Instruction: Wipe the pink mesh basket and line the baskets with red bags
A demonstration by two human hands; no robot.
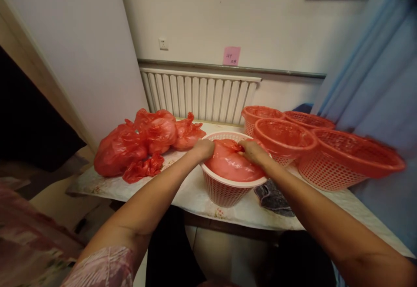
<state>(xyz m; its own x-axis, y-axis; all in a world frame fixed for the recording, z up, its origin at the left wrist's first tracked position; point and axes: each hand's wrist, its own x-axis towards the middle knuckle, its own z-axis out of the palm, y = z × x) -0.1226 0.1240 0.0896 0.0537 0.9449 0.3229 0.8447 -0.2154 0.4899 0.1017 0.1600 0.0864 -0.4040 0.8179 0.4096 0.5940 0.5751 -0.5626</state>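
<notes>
A white perforated plastic basket stands on the table in front of me. A red plastic bag bulges up inside it, its film puffed and shiny. My left hand is closed on the bag at the basket's left rim, its fingertips partly hidden. On the right side, my right hand pinches a gathered fold of the same bag near its middle. What lies inside or beneath the bag cannot be seen.
Several knotted red plastic bags are heaped at the left. To the right stand several perforated baskets lined with red bags. A dark cloth lies beside the white basket. Behind the table is a radiator; a blue curtain hangs right.
</notes>
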